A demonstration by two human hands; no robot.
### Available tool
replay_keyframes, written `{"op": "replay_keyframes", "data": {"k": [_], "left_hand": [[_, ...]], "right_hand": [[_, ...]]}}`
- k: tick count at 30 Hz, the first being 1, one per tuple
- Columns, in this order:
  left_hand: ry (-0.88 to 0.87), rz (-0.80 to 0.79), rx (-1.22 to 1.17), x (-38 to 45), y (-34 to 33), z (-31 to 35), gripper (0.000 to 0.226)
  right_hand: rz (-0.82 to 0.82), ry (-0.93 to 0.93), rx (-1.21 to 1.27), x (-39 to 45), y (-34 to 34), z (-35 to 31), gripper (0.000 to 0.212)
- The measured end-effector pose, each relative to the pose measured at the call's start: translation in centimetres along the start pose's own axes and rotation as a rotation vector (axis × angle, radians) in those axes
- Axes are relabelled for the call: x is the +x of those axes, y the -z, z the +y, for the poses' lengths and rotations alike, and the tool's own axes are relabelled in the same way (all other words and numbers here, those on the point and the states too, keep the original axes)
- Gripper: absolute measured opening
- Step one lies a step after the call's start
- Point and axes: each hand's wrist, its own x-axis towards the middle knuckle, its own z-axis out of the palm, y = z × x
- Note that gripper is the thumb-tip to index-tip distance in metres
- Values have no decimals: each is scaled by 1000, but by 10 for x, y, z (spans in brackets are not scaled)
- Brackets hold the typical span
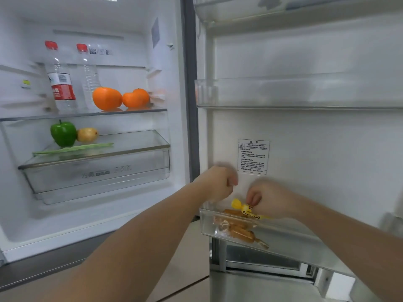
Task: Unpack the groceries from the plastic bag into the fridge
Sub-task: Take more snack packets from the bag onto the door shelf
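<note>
Mostly unpacked: fridge shelves stocked; right hand (269,198) pinches yellow snack packet (245,209) over door bin (283,238) front edge; left hand (218,184) clenched, holding nothing; bag unseen.

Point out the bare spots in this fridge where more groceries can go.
Free: the middle door bin; the lower shelf right of the pear; the bottom door bin right of the right hand. Crowded: the upper shelf, filled by bottles and oranges; the bottom bin's left end, with snack packets.
</note>
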Motion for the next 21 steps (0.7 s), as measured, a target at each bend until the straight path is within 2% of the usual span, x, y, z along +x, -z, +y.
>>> {"op": "replay_keyframes", "data": {"k": [3, 8, 12, 21], "left_hand": [[20, 32, -10, -14, 7, -3, 28], [104, 77, -46, -35, 16, -10, 28], [125, 64, -21, -48, 20, -11, 27], [173, 52, -3, -49, 17, 14, 29]], "right_hand": [[-3, 34, -36, 11, -7, -11, 21], [185, 47, -108, 25, -17, -16, 28], [170, 67, -106, 27, -20, -17, 34], [181, 88, -73, -5, 4, -6, 20]]}}
